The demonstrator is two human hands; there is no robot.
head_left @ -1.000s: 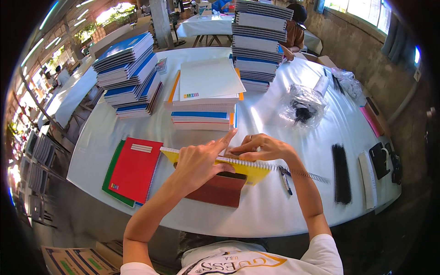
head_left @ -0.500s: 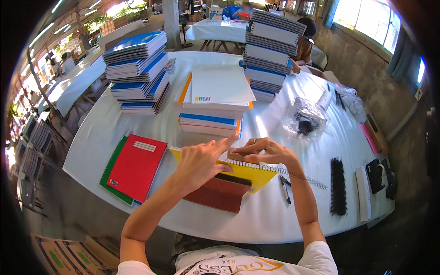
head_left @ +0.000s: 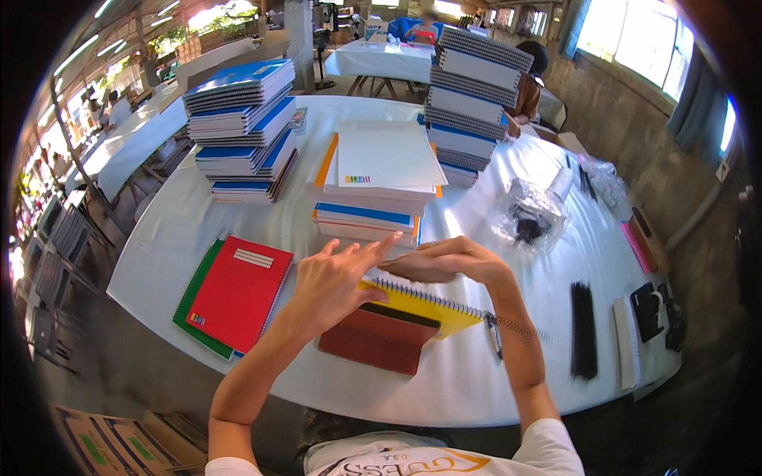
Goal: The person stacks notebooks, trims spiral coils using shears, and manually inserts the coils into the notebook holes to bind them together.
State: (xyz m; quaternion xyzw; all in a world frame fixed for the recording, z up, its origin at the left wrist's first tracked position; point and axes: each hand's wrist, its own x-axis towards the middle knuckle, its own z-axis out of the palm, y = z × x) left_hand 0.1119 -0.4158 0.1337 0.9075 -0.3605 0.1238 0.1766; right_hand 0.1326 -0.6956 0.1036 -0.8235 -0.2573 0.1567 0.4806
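A yellow-covered notebook [head_left: 456, 313] stands on edge, its punched edge up, against a reddish-brown board [head_left: 373, 341]. A spiral wire coil [head_left: 429, 293] runs along that top edge, and its loose end sticks out past my right forearm. My left hand [head_left: 337, 282] holds the notebook's left part, thumb on the near cover and the other fingers stretched above the edge. My right hand [head_left: 452, 260] lies just over and behind the coil, fingers straight and held together; whether they touch the wire I cannot tell.
Red [head_left: 242, 289] and green notebooks lie at left. Tall notebook stacks [head_left: 238, 135] [head_left: 472, 103] flank a pile of loose covers and pages [head_left: 389, 155]. At right are a clear plastic bag [head_left: 528, 210], a pen [head_left: 494, 337] and a bundle of black coils [head_left: 584, 329]. Another person sits beyond the right stack.
My right hand's fingers have straightened from a bent pose and moved slightly left. The coil's loose end reaches less far right. My left hand has shifted a little left, its fingers spreading.
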